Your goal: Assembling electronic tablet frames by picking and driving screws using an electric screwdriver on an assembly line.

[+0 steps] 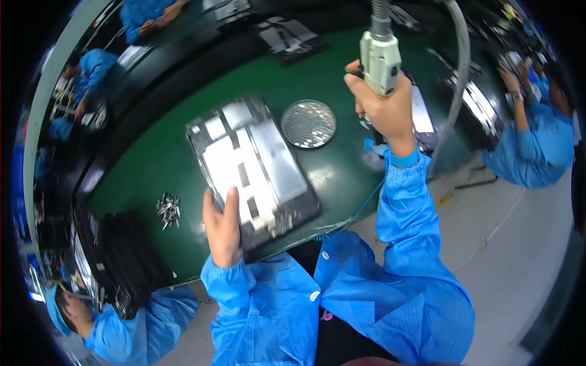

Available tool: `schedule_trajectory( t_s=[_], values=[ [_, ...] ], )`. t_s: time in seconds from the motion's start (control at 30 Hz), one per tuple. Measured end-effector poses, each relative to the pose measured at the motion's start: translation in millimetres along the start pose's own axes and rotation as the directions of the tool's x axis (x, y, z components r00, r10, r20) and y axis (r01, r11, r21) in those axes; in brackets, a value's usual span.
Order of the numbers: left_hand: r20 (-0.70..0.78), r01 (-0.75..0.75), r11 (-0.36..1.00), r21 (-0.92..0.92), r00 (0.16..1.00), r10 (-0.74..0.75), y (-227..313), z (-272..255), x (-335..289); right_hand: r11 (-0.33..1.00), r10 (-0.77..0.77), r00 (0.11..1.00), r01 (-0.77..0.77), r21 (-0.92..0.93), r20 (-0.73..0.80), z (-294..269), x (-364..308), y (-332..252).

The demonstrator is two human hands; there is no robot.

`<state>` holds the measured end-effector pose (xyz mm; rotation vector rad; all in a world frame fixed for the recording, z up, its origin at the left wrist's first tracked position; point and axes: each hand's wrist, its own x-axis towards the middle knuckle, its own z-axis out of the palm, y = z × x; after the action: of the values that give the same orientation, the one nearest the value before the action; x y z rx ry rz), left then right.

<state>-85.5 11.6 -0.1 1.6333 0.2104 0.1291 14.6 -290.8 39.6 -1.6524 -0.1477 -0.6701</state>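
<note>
My right grip (pixel 379 100) is wrapped around a pale, blocky plastic tool (pixel 381 58), my left grip (pixel 222 229) holds the near-left edge of a flat black-and-silver rectangular device (pixel 281 161) over the green table (pixel 140 165), apparently a steadying step, calling next for careful alignment.

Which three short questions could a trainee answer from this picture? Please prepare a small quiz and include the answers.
1. Which hand holds the cream-white, boxy handheld tool?

2. True or false: the person's left hand touches the flat, rectangular black-and-silver device.

3. On the dark green tabletop, where does the loose heap of small silver-and-dark pieces lie in the picture?
A) On top of the device
B) To the left of the device
C) To the right of the device

Key: 1. The right hand. 2. True. 3. B.
</note>
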Motion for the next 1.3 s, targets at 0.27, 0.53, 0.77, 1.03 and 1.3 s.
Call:
schedule_trajectory(
  t_s=[0.27,0.53,0.77,1.03,1.3],
  values=[
    [0.403,0.002,0.968,-0.251,0.909,0.102,1.7,224.4,114.0,0.995,-0.059,0.998,0.056,-0.086,-0.034,-41.8,-47.1,-59.8],
    [0.444,-0.339,0.889,-0.308,0.775,0.45,-84.8,319.1,95.6,0.995,0.077,0.997,-0.076,-0.064,0.016,-29.0,-76.6,-84.9],
    [0.263,-0.442,0.797,0.412,0.895,0.36,-8.8,246.0,109.4,0.982,0.159,0.985,-0.164,-0.096,-0.062,-2.5,-67.1,-64.2],
    [-0.057,0.052,0.672,0.739,0.998,-0.014,-29.6,141.2,411.4,0.992,0.068,0.995,-0.075,-0.098,-0.074,43.5,-23.3,-20.9],
    [0.308,-0.051,0.754,0.655,0.929,-0.205,-32.5,126.5,490.5,0.974,-0.219,0.976,0.219,-0.062,0.016,81.6,-12.5,4.0]
  ],
)
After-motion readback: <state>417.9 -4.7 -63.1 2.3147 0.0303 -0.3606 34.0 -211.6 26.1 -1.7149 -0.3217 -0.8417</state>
